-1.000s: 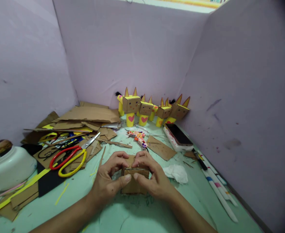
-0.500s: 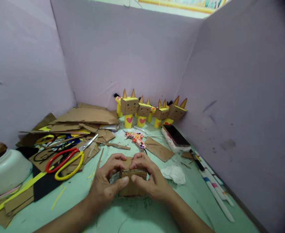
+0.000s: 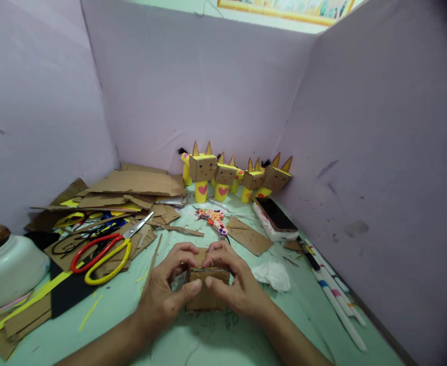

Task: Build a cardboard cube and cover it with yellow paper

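A small brown cardboard box (image 3: 208,297) rests at the near middle of the green tabletop. My left hand (image 3: 170,284) grips its left side, thumb on the front face and fingers curled over the top edge. On the right side my right hand (image 3: 233,279) holds it the same way, thumb pressed to the front. Both hands pinch along the upper seam, where a ragged cardboard edge shows. Just beyond the box lies a glue gun (image 3: 215,218) covered in a flower pattern. The lower fingers of both hands are partly hidden.
Red-and-yellow scissors (image 3: 113,249) lie on cardboard scraps (image 3: 132,183) at left, near a white pot (image 3: 13,269). Several cardboard-headed yellow figures (image 3: 202,170) stand at the back. At right are a phone (image 3: 276,213), crumpled tissue (image 3: 272,276) and white sticks (image 3: 338,300).
Hands and box hold nearly the same pose. The whole view has shifted very slightly; nothing has been let go or newly picked up.
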Demonstrator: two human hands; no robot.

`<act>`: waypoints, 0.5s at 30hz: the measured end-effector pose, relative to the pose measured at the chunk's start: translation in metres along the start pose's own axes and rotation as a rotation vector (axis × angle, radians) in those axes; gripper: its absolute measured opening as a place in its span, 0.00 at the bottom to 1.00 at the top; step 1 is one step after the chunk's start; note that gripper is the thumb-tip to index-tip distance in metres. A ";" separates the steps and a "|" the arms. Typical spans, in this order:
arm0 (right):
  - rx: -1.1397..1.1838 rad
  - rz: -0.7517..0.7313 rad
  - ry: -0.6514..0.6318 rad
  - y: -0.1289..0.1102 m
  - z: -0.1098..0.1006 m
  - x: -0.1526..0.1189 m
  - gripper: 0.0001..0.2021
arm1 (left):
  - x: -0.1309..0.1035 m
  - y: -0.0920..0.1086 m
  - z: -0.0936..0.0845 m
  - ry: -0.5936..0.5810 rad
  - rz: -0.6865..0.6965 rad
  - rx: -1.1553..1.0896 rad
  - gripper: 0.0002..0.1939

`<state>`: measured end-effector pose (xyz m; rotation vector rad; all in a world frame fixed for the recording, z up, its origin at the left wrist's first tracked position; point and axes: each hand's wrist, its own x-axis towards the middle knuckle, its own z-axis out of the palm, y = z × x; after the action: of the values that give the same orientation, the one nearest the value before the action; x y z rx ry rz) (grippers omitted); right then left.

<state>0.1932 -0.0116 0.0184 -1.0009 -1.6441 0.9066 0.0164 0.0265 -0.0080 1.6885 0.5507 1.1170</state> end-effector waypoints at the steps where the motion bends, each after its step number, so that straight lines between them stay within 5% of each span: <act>1: -0.003 -0.001 0.001 0.000 0.000 0.000 0.10 | 0.000 0.000 0.000 0.000 0.000 0.007 0.08; 15: -0.020 -0.005 0.011 0.000 0.001 0.000 0.12 | 0.000 0.002 -0.001 -0.019 -0.017 0.003 0.09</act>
<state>0.1918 -0.0117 0.0181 -1.0138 -1.6491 0.8817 0.0155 0.0265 -0.0063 1.6921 0.5547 1.0876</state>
